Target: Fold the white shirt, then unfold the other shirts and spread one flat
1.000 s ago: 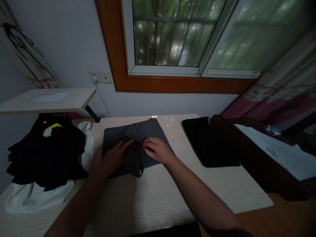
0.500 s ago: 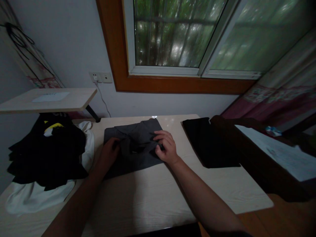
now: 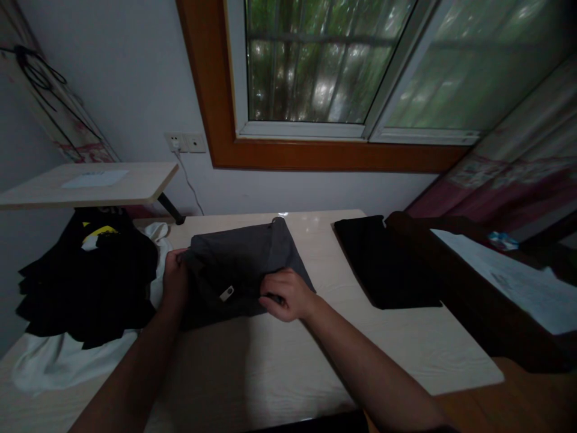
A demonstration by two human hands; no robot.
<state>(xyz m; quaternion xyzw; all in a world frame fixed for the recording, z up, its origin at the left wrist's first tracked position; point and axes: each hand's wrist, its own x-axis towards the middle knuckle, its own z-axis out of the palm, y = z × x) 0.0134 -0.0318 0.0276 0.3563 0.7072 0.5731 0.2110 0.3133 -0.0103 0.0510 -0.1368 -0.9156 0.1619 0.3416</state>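
Observation:
A dark grey folded garment [image 3: 243,246] lies on the pale wood-grain table, with its upper layer pulled apart so that the inside shows. A small white label [image 3: 226,293] stands out in the dark opening. My left hand [image 3: 175,278] is closed on the garment's left edge, its fingertips partly hidden by the cloth. At the right side of the opening, my right hand [image 3: 288,293] pinches the fabric with curled fingers. Whether the garment is a shirt or trousers I cannot tell.
A pile of black clothes [image 3: 90,282] with a yellow print lies on white cloth [image 3: 67,361] at the left, partly under a raised shelf [image 3: 112,189]. A folded black garment [image 3: 383,264] lies at the right, beside a dark piece of furniture [image 3: 487,300]. The window wall stands behind.
My left hand has moved left to the garment's edge, and my right hand has come down and left, closing on the cloth. The opening is wider and the label is now plainly visible.

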